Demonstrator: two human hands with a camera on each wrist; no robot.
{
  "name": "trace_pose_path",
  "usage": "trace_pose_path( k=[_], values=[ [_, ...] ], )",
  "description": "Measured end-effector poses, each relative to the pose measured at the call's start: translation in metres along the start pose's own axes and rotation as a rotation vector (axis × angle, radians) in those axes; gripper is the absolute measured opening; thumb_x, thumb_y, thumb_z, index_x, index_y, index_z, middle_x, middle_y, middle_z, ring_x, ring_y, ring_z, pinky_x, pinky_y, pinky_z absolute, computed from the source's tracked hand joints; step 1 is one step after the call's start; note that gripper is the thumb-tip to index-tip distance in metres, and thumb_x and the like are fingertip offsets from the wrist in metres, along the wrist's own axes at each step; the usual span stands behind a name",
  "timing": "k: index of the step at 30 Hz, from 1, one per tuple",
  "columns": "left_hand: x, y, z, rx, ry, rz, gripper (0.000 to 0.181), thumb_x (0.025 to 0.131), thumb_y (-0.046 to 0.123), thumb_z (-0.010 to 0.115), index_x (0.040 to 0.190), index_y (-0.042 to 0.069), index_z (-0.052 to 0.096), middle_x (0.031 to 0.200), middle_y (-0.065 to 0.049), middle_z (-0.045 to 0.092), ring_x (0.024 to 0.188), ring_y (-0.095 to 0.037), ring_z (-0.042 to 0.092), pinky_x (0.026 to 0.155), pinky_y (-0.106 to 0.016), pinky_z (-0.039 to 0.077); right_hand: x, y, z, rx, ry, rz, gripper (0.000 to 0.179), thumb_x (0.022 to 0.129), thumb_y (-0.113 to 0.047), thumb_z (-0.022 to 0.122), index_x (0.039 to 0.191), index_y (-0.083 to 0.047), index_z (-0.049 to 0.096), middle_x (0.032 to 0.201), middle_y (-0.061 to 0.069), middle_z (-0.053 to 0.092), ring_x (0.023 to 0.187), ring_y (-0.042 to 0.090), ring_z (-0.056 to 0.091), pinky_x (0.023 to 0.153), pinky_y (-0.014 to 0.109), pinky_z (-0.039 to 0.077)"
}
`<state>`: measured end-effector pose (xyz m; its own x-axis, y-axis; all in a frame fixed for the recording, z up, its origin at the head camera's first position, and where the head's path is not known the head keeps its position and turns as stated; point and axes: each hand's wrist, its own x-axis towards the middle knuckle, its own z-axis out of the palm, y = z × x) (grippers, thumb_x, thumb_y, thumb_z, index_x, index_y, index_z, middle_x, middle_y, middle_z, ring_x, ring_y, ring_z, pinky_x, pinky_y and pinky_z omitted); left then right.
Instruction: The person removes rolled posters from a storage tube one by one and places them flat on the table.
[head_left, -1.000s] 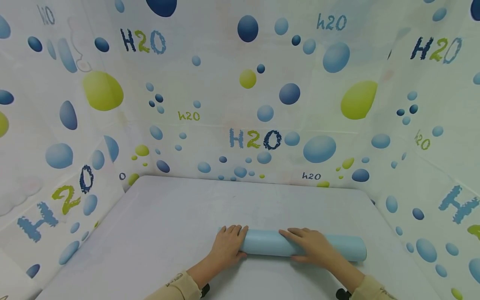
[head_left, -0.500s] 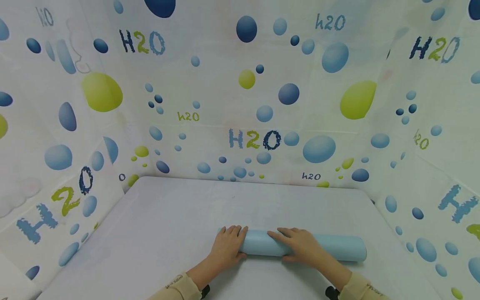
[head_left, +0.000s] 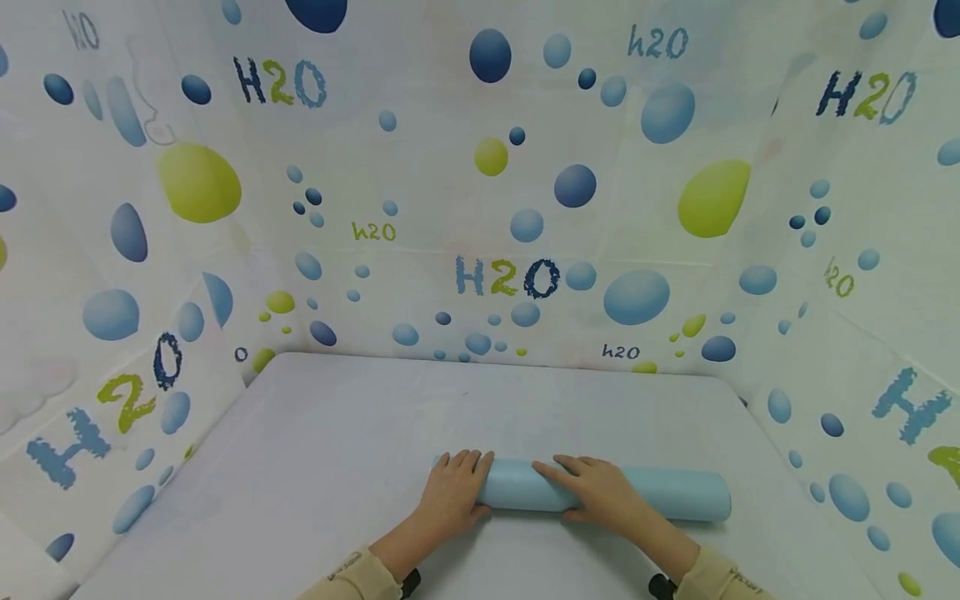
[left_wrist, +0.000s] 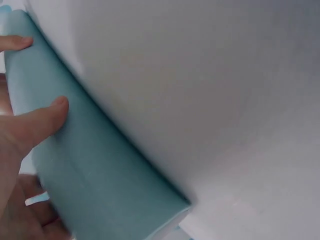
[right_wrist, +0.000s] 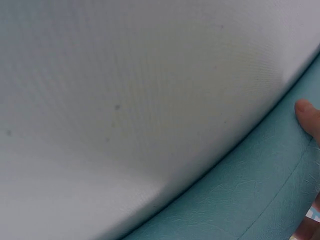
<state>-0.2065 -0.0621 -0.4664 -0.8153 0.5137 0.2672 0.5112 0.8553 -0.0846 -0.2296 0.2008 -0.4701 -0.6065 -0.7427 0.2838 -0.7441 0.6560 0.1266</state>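
A light blue roll [head_left: 675, 493] lies crosswise on the white table, leathery and creased, with a fine seam line along it in the right wrist view. My left hand [head_left: 452, 490] holds its left end, fingers over the far side and thumb on the near side. The left wrist view shows that thumb [left_wrist: 42, 121] pressed along the roll [left_wrist: 95, 165], with fingers partly hidden behind it. Around its middle, my right hand [head_left: 596, 493] grips with fingers over the top and thumb at the near lower side. In the right wrist view, its thumb [right_wrist: 307, 116] touches the surface.
The white tabletop [head_left: 360, 408] stretches behind and left of the roll. A sheet [head_left: 420, 167] printed with blue and green drops and H2O lettering rises behind the table and along both sides. Beige sleeves [head_left: 360, 575] cover the forearms.
My right hand has slid left along the roll, closer to my left hand, and then stayed about there. The left hand and the roll have hardly moved.
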Motion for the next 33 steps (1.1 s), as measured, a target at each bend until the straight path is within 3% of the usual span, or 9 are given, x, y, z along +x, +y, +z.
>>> trace_pose_path(
  k=[4, 7, 10, 14, 19, 22, 26, 29, 33],
  values=[
    [0.000, -0.006, -0.007, -0.100, -0.076, 0.001, 0.069, 0.077, 0.043, 0.069, 0.132, 0.006, 0.047, 0.125, -0.013, 0.053, 0.114, -0.028, 0.051, 0.091, -0.048, 0.042, 0.000, -0.001, -0.002, 0.001, -0.002, 0.003, 0.087, 0.061, -0.045, 0.080, 0.137, -0.025, 0.042, 0.116, 0.009, 0.058, 0.088, 0.027, 0.062, 0.072, 0.040, 0.052],
    [0.000, -0.014, -0.015, -0.273, -0.119, -0.022, 0.065, 0.083, 0.039, 0.065, 0.135, 0.006, 0.044, 0.131, -0.013, 0.049, 0.119, -0.029, 0.047, 0.094, -0.047, 0.040, 0.000, -0.001, -0.003, -0.001, -0.004, 0.004, 0.087, 0.061, -0.045, 0.080, 0.137, -0.025, 0.042, 0.116, 0.009, 0.058, 0.088, 0.027, 0.062, 0.072, 0.040, 0.052],
    [-0.001, -0.026, -0.023, -0.479, -0.096, -0.073, 0.057, 0.088, 0.033, 0.060, 0.134, 0.003, 0.044, 0.131, -0.015, 0.048, 0.119, -0.031, 0.047, 0.095, -0.047, 0.039, 0.000, -0.001, -0.004, 0.000, -0.004, -0.001, 0.087, 0.062, -0.044, 0.080, 0.137, -0.025, 0.042, 0.116, 0.009, 0.058, 0.088, 0.027, 0.062, 0.072, 0.040, 0.052],
    [-0.006, -0.043, -0.028, -0.652, 0.010, -0.211, 0.043, 0.092, 0.023, 0.055, 0.128, -0.002, 0.050, 0.125, -0.018, 0.054, 0.116, -0.034, 0.049, 0.095, -0.047, 0.039, -0.001, 0.000, -0.003, -0.003, -0.003, -0.008, 0.087, 0.062, -0.045, 0.079, 0.137, -0.025, 0.041, 0.117, 0.009, 0.058, 0.089, 0.027, 0.062, 0.074, 0.039, 0.052],
    [-0.022, -0.057, -0.024, -0.815, 0.075, -0.470, 0.033, 0.092, 0.013, 0.053, 0.120, -0.005, 0.056, 0.108, -0.017, 0.063, 0.101, -0.031, 0.059, 0.083, -0.044, 0.048, -0.001, 0.001, -0.001, -0.003, 0.010, -0.015, 0.088, 0.061, -0.045, 0.080, 0.137, -0.024, 0.042, 0.116, 0.009, 0.058, 0.089, 0.027, 0.062, 0.074, 0.039, 0.052],
    [-0.030, -0.062, -0.021, -1.023, 0.015, -0.592, 0.032, 0.093, 0.012, 0.051, 0.117, -0.008, 0.056, 0.104, -0.018, 0.064, 0.096, -0.030, 0.061, 0.078, -0.042, 0.050, -0.001, 0.002, -0.001, 0.000, 0.014, -0.017, 0.088, 0.061, -0.044, 0.080, 0.137, -0.024, 0.042, 0.116, 0.009, 0.058, 0.089, 0.027, 0.062, 0.075, 0.039, 0.052],
    [-0.036, -0.068, -0.016, -1.305, -0.101, -0.690, 0.038, 0.095, 0.015, 0.047, 0.119, -0.014, 0.051, 0.107, -0.022, 0.061, 0.098, -0.032, 0.060, 0.079, -0.041, 0.051, -0.001, 0.002, 0.000, 0.001, 0.018, -0.018, 0.088, 0.061, -0.045, 0.080, 0.137, -0.024, 0.042, 0.116, 0.009, 0.058, 0.088, 0.027, 0.062, 0.074, 0.039, 0.052],
    [-0.037, -0.071, -0.012, -1.439, -0.179, -0.664, 0.043, 0.096, 0.018, 0.045, 0.120, -0.017, 0.046, 0.111, -0.024, 0.059, 0.099, -0.030, 0.059, 0.080, -0.042, 0.050, -0.001, 0.001, 0.000, 0.003, 0.013, -0.013, 0.088, 0.062, -0.045, 0.080, 0.138, -0.024, 0.041, 0.116, 0.009, 0.058, 0.089, 0.027, 0.062, 0.074, 0.040, 0.052],
    [-0.039, -0.073, -0.008, -1.529, -0.247, -0.619, 0.046, 0.096, 0.020, 0.045, 0.121, -0.019, 0.044, 0.110, -0.021, 0.060, 0.097, -0.027, 0.060, 0.082, -0.041, 0.050, -0.001, 0.000, -0.001, 0.009, 0.004, -0.003, 0.087, 0.062, -0.045, 0.079, 0.138, -0.025, 0.041, 0.117, 0.009, 0.058, 0.090, 0.028, 0.061, 0.074, 0.041, 0.051]
  ],
)
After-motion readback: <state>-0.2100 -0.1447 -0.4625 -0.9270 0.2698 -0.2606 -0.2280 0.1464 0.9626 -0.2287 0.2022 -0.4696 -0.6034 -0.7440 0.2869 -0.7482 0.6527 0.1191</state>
